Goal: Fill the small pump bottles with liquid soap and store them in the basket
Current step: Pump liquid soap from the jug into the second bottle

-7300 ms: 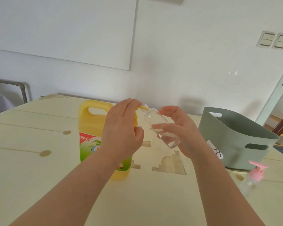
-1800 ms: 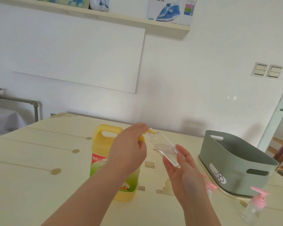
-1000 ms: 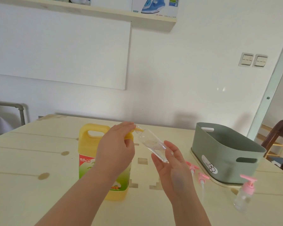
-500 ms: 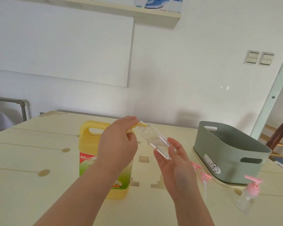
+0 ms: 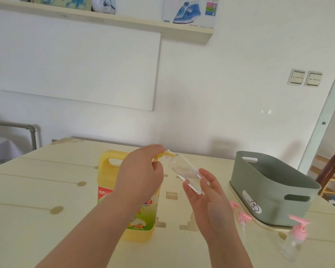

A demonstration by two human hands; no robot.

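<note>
Filling is in hand — the left hand (image 5: 141, 171) closes its grip on the pump nozzle (image 5: 159, 156) of the yellow soap jug (image 5: 108, 182), and the right hand (image 5: 207, 198) grips the tilted small clear bottle (image 5: 184, 171), mouth at the nozzle above the bench (image 5: 37, 190) — so next probably comes more pumping, keeping the mouth aligned.

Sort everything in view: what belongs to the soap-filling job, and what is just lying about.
Job: yellow soap jug, clear small bottle, green basket, loose pink pumps, capped pump bottle.
Lying about: iron box on the shelf, wall switches, wooden chair.
</note>
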